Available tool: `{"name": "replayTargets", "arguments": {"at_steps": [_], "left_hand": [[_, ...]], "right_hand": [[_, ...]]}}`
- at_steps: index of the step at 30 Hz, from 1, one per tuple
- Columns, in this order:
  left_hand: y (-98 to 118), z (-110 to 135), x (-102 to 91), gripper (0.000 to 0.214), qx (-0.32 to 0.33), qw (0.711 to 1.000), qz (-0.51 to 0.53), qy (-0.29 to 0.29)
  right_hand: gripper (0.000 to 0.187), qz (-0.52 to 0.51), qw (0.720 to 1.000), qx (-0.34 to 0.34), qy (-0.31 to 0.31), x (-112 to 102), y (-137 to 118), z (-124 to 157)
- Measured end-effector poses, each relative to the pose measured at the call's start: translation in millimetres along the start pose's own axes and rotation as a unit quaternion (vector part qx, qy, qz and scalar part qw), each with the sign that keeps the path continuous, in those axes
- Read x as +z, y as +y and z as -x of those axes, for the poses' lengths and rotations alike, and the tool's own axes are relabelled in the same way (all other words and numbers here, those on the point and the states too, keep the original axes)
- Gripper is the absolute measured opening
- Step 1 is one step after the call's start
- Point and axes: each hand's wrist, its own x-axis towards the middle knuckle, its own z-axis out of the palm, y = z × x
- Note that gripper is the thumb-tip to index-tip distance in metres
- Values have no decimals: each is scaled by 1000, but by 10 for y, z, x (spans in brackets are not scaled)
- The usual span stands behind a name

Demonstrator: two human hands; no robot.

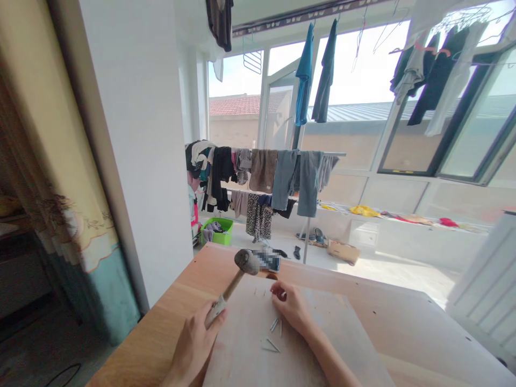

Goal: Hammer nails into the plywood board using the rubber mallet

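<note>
My left hand (197, 333) is wrapped around the handle of a mallet (246, 262), its rounded grey head raised above the far edge of a pale board (237, 349). At that far edge, my right hand (291, 306) has its fingers curled together in a pinch near the board's surface; what is between the fingertips, if anything, is too small to make out. Two thin nails (255, 292) seem to stand upright left of those fingers. Several loose nails (273, 345) lie on the board between my hands.
The board rests on a wooden table (161, 333) with small dark holes. Beyond it stand a laundry rack (308, 183) hung with clothes, a green basket (226, 235) and a cardboard box (343, 251). A curtain (97, 236) hangs at left beside a white wall (141, 134).
</note>
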Motion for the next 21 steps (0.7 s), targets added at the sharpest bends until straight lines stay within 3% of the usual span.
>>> {"name": "replayTargets", "arguments": {"at_steps": [4, 10, 16, 21], "left_hand": [[-11, -1, 5, 35, 4, 1000, 4, -2], [92, 4, 28, 34, -20, 999, -21, -14], [344, -54, 22, 30, -6, 996, -74, -40], [381, -64, 113, 26, -7, 989, -132, -68]], "right_hand": [[14, 20, 1000, -2, -7, -1, -21, 11], [32, 16, 1000, -3, -5, 59, 84, 3], [48, -68, 998, 5, 11, 47, 168, -46], [54, -114, 990, 54, 58, 25, 228, -102]]}}
